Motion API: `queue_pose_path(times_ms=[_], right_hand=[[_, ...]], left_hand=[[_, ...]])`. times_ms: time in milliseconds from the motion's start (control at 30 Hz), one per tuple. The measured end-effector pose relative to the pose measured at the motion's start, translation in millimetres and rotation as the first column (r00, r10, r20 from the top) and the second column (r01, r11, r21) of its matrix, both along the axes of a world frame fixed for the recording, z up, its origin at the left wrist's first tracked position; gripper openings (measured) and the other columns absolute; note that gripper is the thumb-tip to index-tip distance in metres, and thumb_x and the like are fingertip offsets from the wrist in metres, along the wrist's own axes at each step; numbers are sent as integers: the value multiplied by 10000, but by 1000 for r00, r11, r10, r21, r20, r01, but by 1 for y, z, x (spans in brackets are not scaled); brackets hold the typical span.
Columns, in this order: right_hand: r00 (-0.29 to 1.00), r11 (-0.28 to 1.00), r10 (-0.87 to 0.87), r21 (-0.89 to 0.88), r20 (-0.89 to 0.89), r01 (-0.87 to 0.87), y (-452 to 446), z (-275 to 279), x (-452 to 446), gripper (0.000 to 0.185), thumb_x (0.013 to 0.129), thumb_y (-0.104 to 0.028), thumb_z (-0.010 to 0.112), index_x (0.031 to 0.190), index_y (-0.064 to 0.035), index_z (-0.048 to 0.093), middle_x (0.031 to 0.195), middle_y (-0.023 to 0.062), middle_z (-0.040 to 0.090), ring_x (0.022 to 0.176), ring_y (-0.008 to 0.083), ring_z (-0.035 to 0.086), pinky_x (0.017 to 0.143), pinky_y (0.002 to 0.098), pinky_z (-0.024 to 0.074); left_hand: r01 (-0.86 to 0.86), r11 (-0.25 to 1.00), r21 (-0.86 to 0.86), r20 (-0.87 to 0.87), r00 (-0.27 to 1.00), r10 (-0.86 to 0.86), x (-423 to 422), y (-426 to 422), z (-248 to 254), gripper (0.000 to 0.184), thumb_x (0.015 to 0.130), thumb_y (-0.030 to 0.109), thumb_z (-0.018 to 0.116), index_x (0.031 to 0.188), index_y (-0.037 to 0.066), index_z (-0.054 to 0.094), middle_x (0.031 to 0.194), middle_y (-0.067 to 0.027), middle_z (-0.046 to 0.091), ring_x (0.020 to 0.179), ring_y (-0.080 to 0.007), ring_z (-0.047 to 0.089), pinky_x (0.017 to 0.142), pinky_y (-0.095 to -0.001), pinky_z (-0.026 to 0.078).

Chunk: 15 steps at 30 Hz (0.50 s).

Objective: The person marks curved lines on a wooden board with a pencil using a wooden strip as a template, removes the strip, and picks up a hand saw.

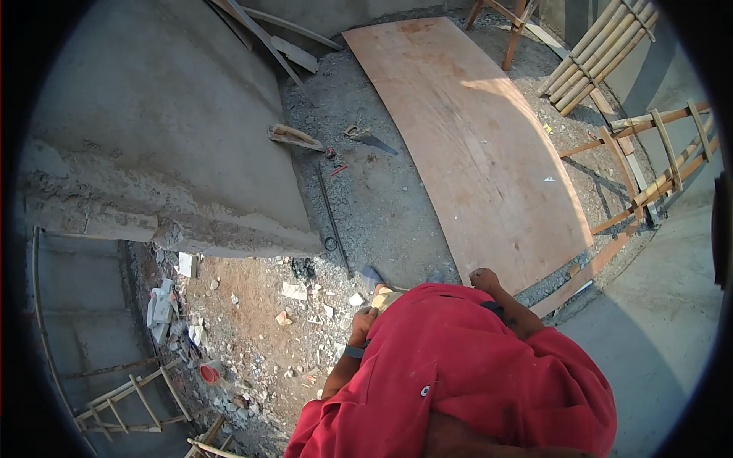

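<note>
My left hand (pixel 363 327) hangs beside the hem of my red shirt (pixel 473 359), its fingers curled in and nothing visible in them. A dark band (pixel 354 351) circles that wrist. Out in front, my right hand (pixel 483 279) is closed in a loose fist over the near end of a large plywood sheet (pixel 489 153); I see nothing in it, and no contact with the sheet is clear. A handsaw (pixel 370 140) lies on the gravelly floor left of the sheet. Near it are a wooden float (pixel 295 138), a small tape measure (pixel 330 153) and a red pencil-like stick (pixel 340 169).
A thin dark metal bar (pixel 330 214) lies ahead of my feet. To the left, a plastered wall (pixel 175 114) ends by rubble and a red bucket (pixel 210 372). Bamboo ladders and trestles (pixel 672 164) stand at right. Planks (pixel 275 49) lean in the far corner.
</note>
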State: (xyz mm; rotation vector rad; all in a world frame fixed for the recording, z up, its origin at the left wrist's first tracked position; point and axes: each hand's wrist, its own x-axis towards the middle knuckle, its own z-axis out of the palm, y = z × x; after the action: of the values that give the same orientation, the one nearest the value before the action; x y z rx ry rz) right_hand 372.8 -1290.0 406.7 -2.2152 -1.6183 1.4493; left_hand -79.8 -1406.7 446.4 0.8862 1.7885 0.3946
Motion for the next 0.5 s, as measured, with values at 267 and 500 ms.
queue_pose_path(times_ms=[267,500], right_hand=[[979,977,199,70,43,-201,-29,-24,45,366,926,-401,595,935,-87,783,951,165,761,927,333,739,809,458,567],[947,943,321,94,-19,-318,-7,-31,58,371,946,-412,597,922,-96,788,948,132,772,894,291,746,789,420,573]], left_hand=[[12,996,-92,-212,977,-31,-5,-11,-6,503,863,483,594,1036,48,777,1023,-264,731,1005,-432,700,893,-479,538],[-147,968,-204,-265,960,90,7,-29,14,502,810,444,604,928,-14,772,985,-301,712,964,-439,700,865,-483,544]])
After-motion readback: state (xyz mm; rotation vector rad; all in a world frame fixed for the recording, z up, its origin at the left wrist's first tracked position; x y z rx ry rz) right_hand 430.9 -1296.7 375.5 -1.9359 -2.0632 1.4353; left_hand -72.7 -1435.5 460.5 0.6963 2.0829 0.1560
